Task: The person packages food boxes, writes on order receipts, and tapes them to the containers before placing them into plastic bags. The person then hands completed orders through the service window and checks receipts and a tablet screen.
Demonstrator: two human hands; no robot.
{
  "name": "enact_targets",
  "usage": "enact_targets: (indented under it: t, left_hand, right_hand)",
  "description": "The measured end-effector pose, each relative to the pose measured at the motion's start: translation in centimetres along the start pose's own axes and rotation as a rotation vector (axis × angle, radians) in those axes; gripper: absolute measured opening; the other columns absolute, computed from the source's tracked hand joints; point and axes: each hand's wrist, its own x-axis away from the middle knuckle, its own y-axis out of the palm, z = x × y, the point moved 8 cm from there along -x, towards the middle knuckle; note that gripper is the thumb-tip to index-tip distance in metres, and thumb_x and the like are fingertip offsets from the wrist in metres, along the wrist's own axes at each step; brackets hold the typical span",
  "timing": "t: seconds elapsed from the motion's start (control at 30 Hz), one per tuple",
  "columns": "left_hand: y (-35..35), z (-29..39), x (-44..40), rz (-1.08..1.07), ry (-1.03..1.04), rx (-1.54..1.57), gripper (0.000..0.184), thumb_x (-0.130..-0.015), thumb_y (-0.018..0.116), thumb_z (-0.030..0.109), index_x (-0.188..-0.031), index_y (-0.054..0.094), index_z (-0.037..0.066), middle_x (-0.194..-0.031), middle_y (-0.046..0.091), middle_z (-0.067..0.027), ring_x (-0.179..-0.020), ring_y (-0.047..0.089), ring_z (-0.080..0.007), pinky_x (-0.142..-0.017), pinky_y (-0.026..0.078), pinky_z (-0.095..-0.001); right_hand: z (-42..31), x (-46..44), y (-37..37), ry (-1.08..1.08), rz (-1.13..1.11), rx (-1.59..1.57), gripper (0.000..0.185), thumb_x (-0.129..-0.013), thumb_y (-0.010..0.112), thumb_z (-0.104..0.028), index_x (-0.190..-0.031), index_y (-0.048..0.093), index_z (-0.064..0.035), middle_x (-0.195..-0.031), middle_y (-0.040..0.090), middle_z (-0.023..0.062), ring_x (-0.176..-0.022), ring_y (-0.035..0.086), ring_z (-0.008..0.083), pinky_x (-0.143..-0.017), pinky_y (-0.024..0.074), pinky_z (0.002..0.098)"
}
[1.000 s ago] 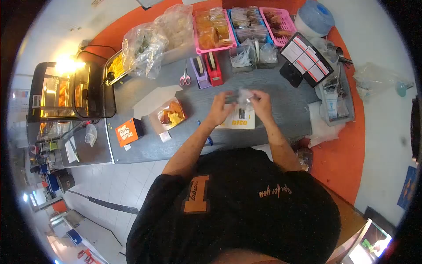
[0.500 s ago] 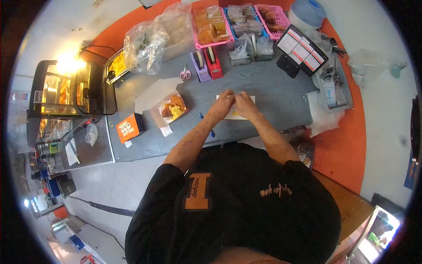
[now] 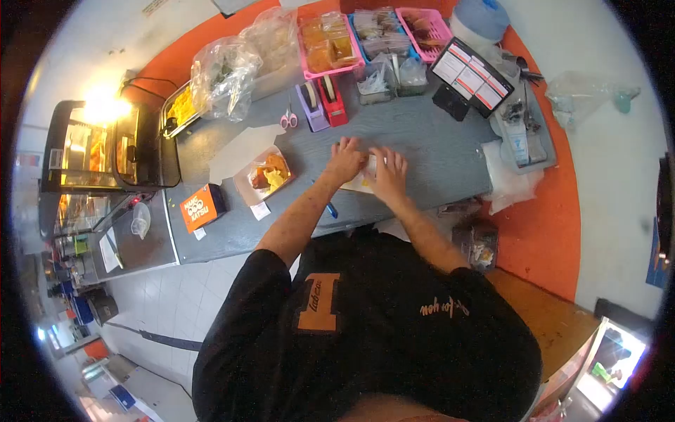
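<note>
A white sheet or flat packet with a yellow mark (image 3: 362,184) lies on the grey counter, mostly covered by my two hands. My left hand (image 3: 345,161) rests over its left part, fingers stretched forward and apart. Over the right part lies my right hand (image 3: 388,174), its fingers spread as well. The thumbs come close together in the middle, and what lies under them is hidden. Just below my left forearm is a blue pen (image 3: 331,209). To the left stands an open white takeaway box (image 3: 244,188) holding fried food (image 3: 273,174) and something yellow.
A closed orange box (image 3: 202,207) sits farther left, near a lit display warmer (image 3: 88,151). Pink-handled scissors (image 3: 289,119), a purple tape dispenser (image 3: 312,107) and a red one (image 3: 331,102) lie ahead. Packet-filled baskets (image 3: 330,72) line the back; a tablet (image 3: 472,76) stands right.
Both hands have gone from a closed pinch near each other to lying with fingers spread over the white sheet. The whole view has shifted slightly.
</note>
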Motion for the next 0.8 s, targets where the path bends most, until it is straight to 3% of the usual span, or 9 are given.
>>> enact_targets:
  t: [0.07,0.13,0.2,0.37,0.53,0.63,0.7,0.77,0.8]
  left_hand:
    - [1.3,-1.7,-0.6,0.172,0.081,0.209,0.022,-0.085,0.058,0.028,-0.098,0.063,0.011,-0.106,0.062,-0.0109,-0.112,0.053,-0.0335,-0.088,0.043,-0.052]
    - [1.7,-1.9,-1.1,-0.121,-0.108,0.228,0.024,-0.082,0.061,0.03,-0.098,0.065,0.013,-0.114,0.059,-0.0103,-0.114,0.052,-0.0356,-0.089,0.044,-0.0516]
    - [1.8,-1.7,-1.7,-0.147,-0.122,0.102,0.033,-0.08,0.064,0.031,-0.109,0.06,0.015,-0.108,0.064,-0.0111,-0.106,0.059,-0.0337,-0.085,0.049,-0.0501]
    - [1.9,-2.0,-0.5,0.207,-0.484,0.36,0.044,-0.08,0.066,0.032,-0.113,0.049,0.008,-0.11,0.06,-0.0147,-0.109,0.055,-0.0373,-0.084,0.049,-0.0503]
    - [-4.4,-0.9,7.8,0.593,-0.344,0.428,0.035,-0.08,0.067,0.026,-0.104,0.052,0.006,-0.099,0.058,-0.014,-0.1,0.055,-0.0331,-0.08,0.048,-0.045]
    - [-5.0,-5.0,17.1,0.878,-0.278,0.541,0.024,-0.08,0.068,0.019,-0.094,0.056,0.005,-0.088,0.056,-0.0138,-0.089,0.054,-0.0291,-0.074,0.044,-0.0413]
    - [-2.6,-9.4,24.6,1.031,-0.509,0.52,0.02,-0.079,0.068,0.017,-0.09,0.057,0.005,-0.082,0.056,-0.0127,-0.087,0.054,-0.029,-0.075,0.043,-0.0412]
    - [0.0,-13.8,31.5,0.976,-0.869,0.319,0.023,-0.079,0.069,0.02,-0.096,0.059,0.007,-0.092,0.057,-0.0129,-0.093,0.053,-0.0301,-0.082,0.042,-0.0418]
    - [0.8,-14.8,33.1,0.975,-0.884,0.322,0.023,-0.079,0.069,0.02,-0.096,0.059,0.007,-0.092,0.057,-0.0129,-0.093,0.053,-0.0301,-0.082,0.042,-0.0418]
  right_hand:
    - [-1.1,2.1,0.5,-0.065,0.021,0.051,0.06,-0.077,0.069,-0.031,-0.129,0.046,-0.0121,-0.128,0.047,0.0135,-0.124,0.039,0.0346,-0.101,0.0263,0.0552]
    - [-1.7,3.7,1.2,-0.156,0.027,0.088,0.064,-0.076,0.069,-0.034,-0.132,0.045,-0.0127,-0.132,0.045,0.0134,-0.126,0.037,0.0357,-0.102,0.0253,0.0564]
    - [-0.3,4.4,3.1,-0.187,-0.104,0.106,0.067,-0.077,0.069,-0.038,-0.136,0.044,-0.0179,-0.141,0.04,0.009,-0.132,0.032,0.0351,-0.105,0.0218,0.0583]
    - [3.7,1.7,0.2,-0.296,-0.37,0.247,0.06,-0.079,0.067,-0.024,-0.135,0.047,-0.0286,-0.148,0.031,0.0076,-0.14,0.019,0.0316,-0.109,0.0144,0.0599]
    - [4.7,-1.4,-1.8,-0.336,-0.324,0.465,0.06,-0.077,0.064,-0.014,-0.133,0.049,-0.0278,-0.148,0.029,0.0125,-0.142,0.013,0.0308,-0.109,0.0143,0.0613]
    - [0.0,-2.6,-1.9,-0.346,-0.224,0.49,0.051,-0.076,0.063,-0.011,-0.125,0.054,-0.0221,-0.134,0.044,0.0162,-0.135,0.029,0.0324,-0.106,0.0254,0.0557]
    - [-5.5,-1.9,1.9,-0.495,-0.361,0.018,0.036,-0.079,0.06,-0.015,-0.115,0.056,-0.016,-0.115,0.055,0.0169,-0.118,0.048,0.0345,-0.094,0.0393,0.051]
    - [-9.9,0.1,7.1,-0.421,-0.508,-0.104,0.026,-0.084,0.057,-0.021,-0.107,0.056,-0.0105,-0.104,0.059,0.0163,-0.098,0.06,0.0363,-0.081,0.0467,0.0494]
    - [-11.1,0.8,9.8,-0.428,-0.521,-0.104,0.026,-0.084,0.057,-0.021,-0.107,0.056,-0.0105,-0.104,0.059,0.0163,-0.098,0.06,0.0363,-0.081,0.0467,0.0494]
